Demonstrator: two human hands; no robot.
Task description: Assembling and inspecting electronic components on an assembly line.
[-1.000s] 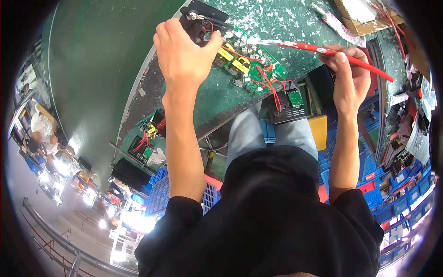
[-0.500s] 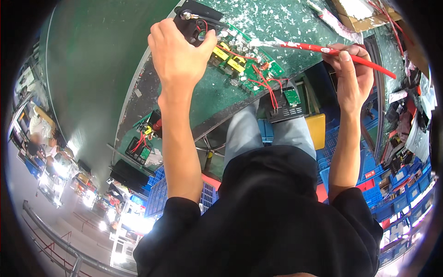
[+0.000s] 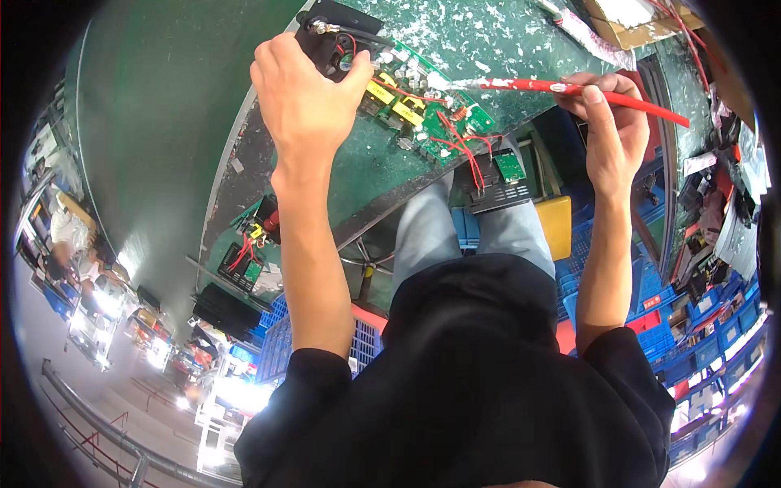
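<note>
Green rectangular circuit board (image 3: 423,106): is lying on the green, white-flecked desk (image 3: 455,28) at 12 o'clock.
Left hand (image 3: 305,102): its grip is holding the black end panel (image 3: 319,49) at the board's 10 o'clock.
Right hand (image 3: 608,122): its grip is pinching a slender red-handled brush (image 3: 529,84), white-smeared tip pointing toward 9 o'clock.
Black slotted panel (image 3: 496,197): is hanging at the board's 5 o'clock.

blk tee (image 3: 472,366) | short slvs (image 3: 321,376) blk | lt-blue trsrs (image 3: 421,236) | hands (image 3: 305,106) bare | forearms (image 3: 316,268) bare
</note>
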